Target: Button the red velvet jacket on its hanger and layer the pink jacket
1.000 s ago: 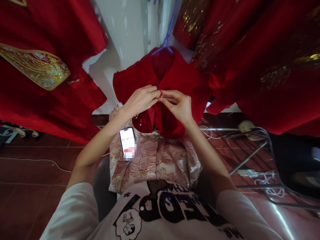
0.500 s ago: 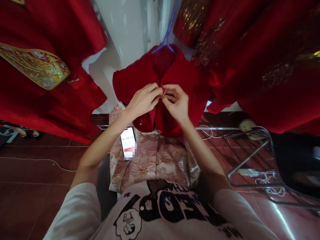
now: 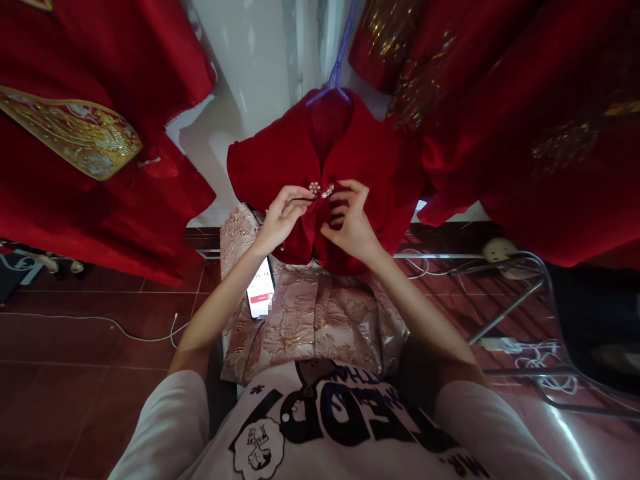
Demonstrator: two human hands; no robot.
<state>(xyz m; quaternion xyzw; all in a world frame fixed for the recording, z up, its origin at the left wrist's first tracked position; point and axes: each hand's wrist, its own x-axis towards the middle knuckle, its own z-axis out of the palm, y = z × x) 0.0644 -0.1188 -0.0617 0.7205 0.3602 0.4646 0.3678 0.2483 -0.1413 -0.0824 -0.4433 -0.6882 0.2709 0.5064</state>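
In front of me a short red jacket [image 3: 280, 153] hangs on a purple hanger [image 3: 336, 83]. On its front edges sit a pearl flower ornament [image 3: 315, 187] and, just right of it, a second pearl piece [image 3: 328, 191]; whether the two are joined I cannot tell. My left hand [image 3: 286, 217] has its fingers stretched to the jacket's left edge, fingertips at the flower ornament. Just below the second piece, my right hand [image 3: 353, 223] rests against the red cloth with thumb and fingers apart.
Pink brocade fabric [image 3: 295, 313] covers my lap, with a lit phone [image 3: 261, 293] on it. Red garments [image 3: 165, 160] with gold embroidery hang on the left, others [image 3: 500, 133] on the right. A metal-framed chair [image 3: 575, 320] and white cables [image 3: 545, 380] lie to the right.
Both hands have loosened from their pinch at the jacket's front. My left hand has moved down and left, my right fingers have spread, and the pearl ornaments have come into sight.
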